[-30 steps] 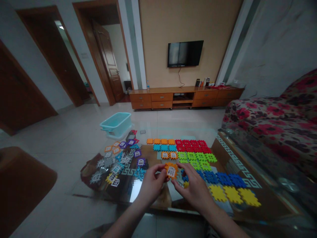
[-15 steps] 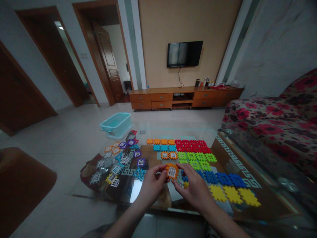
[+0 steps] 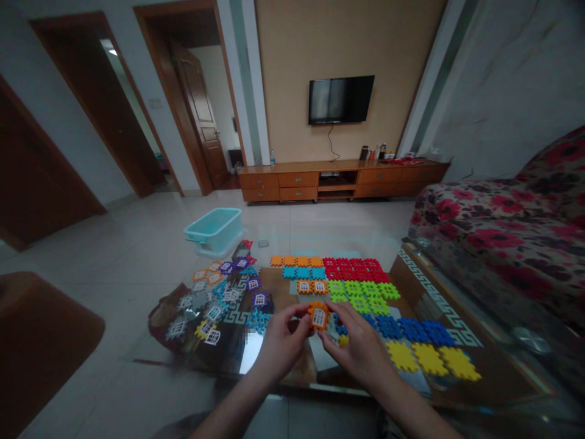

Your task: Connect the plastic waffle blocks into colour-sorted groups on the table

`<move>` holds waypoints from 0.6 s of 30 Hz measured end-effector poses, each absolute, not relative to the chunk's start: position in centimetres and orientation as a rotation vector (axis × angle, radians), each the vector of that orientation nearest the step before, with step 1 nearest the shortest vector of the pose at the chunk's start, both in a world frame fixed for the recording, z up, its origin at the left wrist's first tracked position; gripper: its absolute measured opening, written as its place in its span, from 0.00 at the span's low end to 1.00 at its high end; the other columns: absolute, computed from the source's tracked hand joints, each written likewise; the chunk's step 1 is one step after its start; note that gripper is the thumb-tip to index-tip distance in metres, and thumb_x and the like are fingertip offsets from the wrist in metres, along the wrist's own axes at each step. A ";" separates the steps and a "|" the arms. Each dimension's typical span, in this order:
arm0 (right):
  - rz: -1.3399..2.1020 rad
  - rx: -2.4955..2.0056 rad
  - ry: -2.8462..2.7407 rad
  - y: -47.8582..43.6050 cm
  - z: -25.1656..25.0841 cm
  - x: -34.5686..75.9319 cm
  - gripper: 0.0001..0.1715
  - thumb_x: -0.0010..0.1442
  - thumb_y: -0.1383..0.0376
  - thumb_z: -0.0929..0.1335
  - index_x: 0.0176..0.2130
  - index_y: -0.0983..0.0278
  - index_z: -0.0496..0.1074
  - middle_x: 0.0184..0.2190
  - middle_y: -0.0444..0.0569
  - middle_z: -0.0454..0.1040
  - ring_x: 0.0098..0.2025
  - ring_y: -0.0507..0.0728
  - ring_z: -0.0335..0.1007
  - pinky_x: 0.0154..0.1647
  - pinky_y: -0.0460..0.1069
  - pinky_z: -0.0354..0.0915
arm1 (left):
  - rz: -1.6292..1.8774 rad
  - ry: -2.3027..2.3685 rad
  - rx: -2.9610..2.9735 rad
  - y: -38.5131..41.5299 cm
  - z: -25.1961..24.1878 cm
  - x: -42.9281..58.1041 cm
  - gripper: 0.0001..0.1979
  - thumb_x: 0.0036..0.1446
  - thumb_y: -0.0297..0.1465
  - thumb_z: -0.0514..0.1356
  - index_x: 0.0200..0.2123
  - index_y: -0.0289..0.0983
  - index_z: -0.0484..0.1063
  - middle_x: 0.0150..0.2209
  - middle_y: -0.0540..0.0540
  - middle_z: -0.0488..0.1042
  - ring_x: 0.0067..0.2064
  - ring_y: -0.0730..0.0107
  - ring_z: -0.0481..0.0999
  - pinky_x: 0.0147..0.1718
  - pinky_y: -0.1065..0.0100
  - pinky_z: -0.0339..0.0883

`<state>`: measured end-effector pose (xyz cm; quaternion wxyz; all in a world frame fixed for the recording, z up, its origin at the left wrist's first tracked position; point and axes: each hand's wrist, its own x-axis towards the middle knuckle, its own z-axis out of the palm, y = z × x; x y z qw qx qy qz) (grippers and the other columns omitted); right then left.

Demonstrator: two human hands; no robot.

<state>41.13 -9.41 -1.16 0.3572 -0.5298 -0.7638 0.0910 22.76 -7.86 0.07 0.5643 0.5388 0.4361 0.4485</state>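
Between my two hands is an orange toothed building tile (image 3: 319,316) with a white window insert, raised above the glass table. Fingers of my left hand (image 3: 286,335) pinch its left edge. My right hand (image 3: 355,337) is closed on its right edge with thumb and fingertips. Just beyond it lie two orange window tiles (image 3: 312,286) side by side. Light green tiles (image 3: 363,295) and red tiles (image 3: 354,269) form rows to their right. Blue tiles (image 3: 414,330) and yellow tiles (image 3: 432,358) extend right of my right hand, which partly covers these rows.
A loose pile of mixed tiles (image 3: 214,302) covers the table's left side. A turquoise plastic tub (image 3: 214,225) stands at the far left corner. Orange tiles (image 3: 296,261) and light blue tiles (image 3: 304,272) line the back. A floral sofa (image 3: 498,213) borders the right.
The orange window tile in my hands has tilted slightly and shifted a little to the right. The laid-out tiles have not moved.
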 end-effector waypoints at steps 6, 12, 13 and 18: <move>0.247 -1.360 -1.986 -9.6 -0.7 41.0 0.29 0.57 0.63 0.69 0.57 0.61 0.64 0.52 0.55 0.72 0.53 0.63 0.71 0.54 0.59 0.69 | 1.060 1.035 1.249 -7.8 -0.2 22.7 0.18 0.58 0.39 0.62 0.47 0.34 0.76 0.46 0.38 0.78 0.43 0.58 0.80 0.42 0.59 0.76; 0.240 -1.387 -1.984 -9.6 -0.5 40.9 0.28 0.57 0.62 0.70 0.56 0.61 0.65 0.51 0.55 0.73 0.52 0.63 0.71 0.53 0.59 0.69 | 1.061 1.039 1.268 -7.8 -0.2 22.7 0.19 0.57 0.40 0.62 0.47 0.34 0.76 0.46 0.38 0.78 0.43 0.58 0.80 0.43 0.59 0.75; 0.235 -1.390 -1.982 -9.5 -0.6 41.0 0.27 0.57 0.62 0.69 0.56 0.61 0.65 0.51 0.55 0.73 0.52 0.63 0.71 0.54 0.59 0.69 | 1.058 1.038 1.273 -7.8 -0.2 22.7 0.19 0.57 0.40 0.62 0.47 0.34 0.76 0.46 0.38 0.78 0.42 0.58 0.80 0.43 0.59 0.75; 0.207 -1.380 -1.990 -9.5 -0.9 41.1 0.28 0.57 0.63 0.69 0.57 0.61 0.64 0.51 0.56 0.73 0.52 0.63 0.71 0.53 0.59 0.69 | 1.053 1.022 1.274 -7.9 -0.1 22.8 0.18 0.58 0.40 0.61 0.47 0.35 0.76 0.46 0.38 0.78 0.43 0.59 0.80 0.43 0.58 0.76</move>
